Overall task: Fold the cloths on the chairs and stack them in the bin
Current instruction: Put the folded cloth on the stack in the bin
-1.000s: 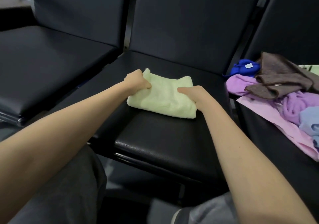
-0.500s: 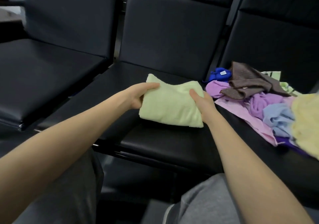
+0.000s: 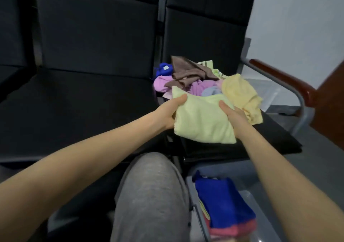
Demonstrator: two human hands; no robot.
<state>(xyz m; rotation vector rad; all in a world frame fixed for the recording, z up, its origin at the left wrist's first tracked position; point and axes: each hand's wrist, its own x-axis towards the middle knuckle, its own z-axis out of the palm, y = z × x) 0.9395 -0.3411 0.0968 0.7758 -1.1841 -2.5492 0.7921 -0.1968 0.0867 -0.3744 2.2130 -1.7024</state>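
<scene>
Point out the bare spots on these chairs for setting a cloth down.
Bare: the middle seat, left of the cloth pile; the right seat's front strip, between pile and front edge. Crowded: the right seat's back under loose cloths, and the bin with its blue-topped stack.

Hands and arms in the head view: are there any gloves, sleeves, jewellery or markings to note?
No gloves: the left hand and right hand are bare, with no ring, watch or marking visible. The left forearm and right forearm are bare too; no sleeve shows up to the frame edge. The only clothing in view is grey trousers.
</scene>
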